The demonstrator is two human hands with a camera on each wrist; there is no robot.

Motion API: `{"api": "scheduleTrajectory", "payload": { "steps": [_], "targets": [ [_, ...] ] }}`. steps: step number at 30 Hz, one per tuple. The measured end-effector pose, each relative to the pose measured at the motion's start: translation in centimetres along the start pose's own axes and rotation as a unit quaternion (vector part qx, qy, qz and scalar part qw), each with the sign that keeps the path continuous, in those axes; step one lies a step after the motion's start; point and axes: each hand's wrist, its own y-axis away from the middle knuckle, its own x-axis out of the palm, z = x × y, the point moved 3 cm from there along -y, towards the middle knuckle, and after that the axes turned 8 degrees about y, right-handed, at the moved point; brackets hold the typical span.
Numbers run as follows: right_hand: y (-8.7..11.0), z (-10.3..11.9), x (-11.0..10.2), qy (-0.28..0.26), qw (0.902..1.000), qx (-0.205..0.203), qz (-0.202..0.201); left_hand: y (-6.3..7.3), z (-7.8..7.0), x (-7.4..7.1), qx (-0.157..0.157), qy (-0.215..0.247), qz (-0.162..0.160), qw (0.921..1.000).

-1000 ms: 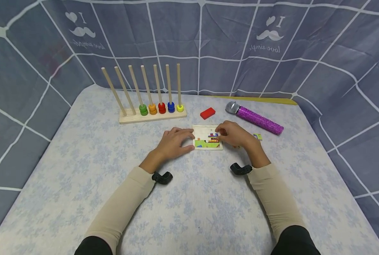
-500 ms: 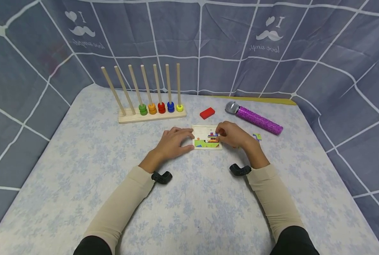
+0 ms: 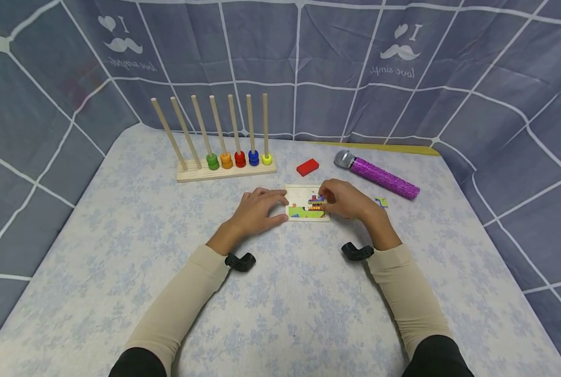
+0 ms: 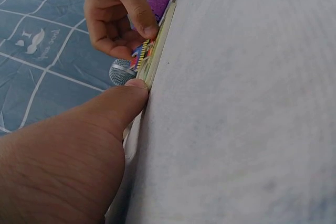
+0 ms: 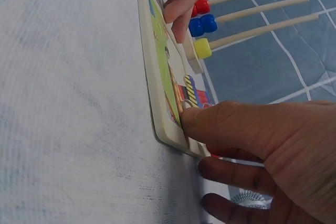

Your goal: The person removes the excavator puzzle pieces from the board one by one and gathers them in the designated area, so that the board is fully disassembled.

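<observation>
A wooden puzzle board [image 3: 301,219] with a pale raised frame lies flat on the table between the hands. Its picture shows a green strip along the near side and a colourful train-like figure at the right. My left hand [image 3: 260,212] rests at the board's left edge, fingers spread, with the thumb [image 4: 134,90] on the frame. At the right side, my right hand [image 3: 348,200] pinches a small puzzle piece [image 5: 190,91] with yellow-and-black stripes, low over the board. The thumb and fingers partly cover this piece.
Behind the board lies a red block [image 3: 307,167]. A purple glittery microphone [image 3: 384,178] rests at the back right, with a green loose piece [image 3: 381,202] nearer the right wrist. At the back left stands a wooden peg rack [image 3: 226,176] with coloured beads.
The striped piece tilts slightly under the right fingers, which shift only a little. My left hand stays at the board's left edge.
</observation>
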Motion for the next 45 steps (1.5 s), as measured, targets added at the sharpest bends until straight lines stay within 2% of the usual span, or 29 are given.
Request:
{"api": "scheduleTrajectory", "payload": {
  "steps": [17, 26, 31, 36, 41, 45],
  "targets": [
    [0.1, 0.3, -0.3, 0.061, 0.9980, 0.001, -0.014, -0.1, -0.3, -0.1, 0.000, 0.000, 0.001, 1.0000],
    [1.5, -0.6, -1.1, 0.015, 0.9995, 0.012, -0.025, -0.3, -0.1, 0.5, 0.005, -0.001, 0.005, 1.0000],
    [3.6, -2.0, -2.6, 0.009, 0.9986, 0.006, -0.052, -0.2, -0.2, 0.4, 0.000, -0.004, 0.007, 1.0000],
    [7.2, -4.9, -3.8, 0.000, 0.9968, 0.028, -0.075, -0.2, -0.2, 0.3, 0.000, -0.007, 0.008, 0.9999],
    [11.3, -7.7, -3.8, -0.016, 0.9947, 0.084, -0.056, -0.1, -0.2, 0.2, 0.002, -0.004, 0.008, 1.0000],
    [13.4, -8.9, -3.3, -0.004, 0.9932, 0.108, -0.044, 0.0, 0.0, 0.0, 0.002, -0.003, 0.005, 1.0000]
  ]
}}
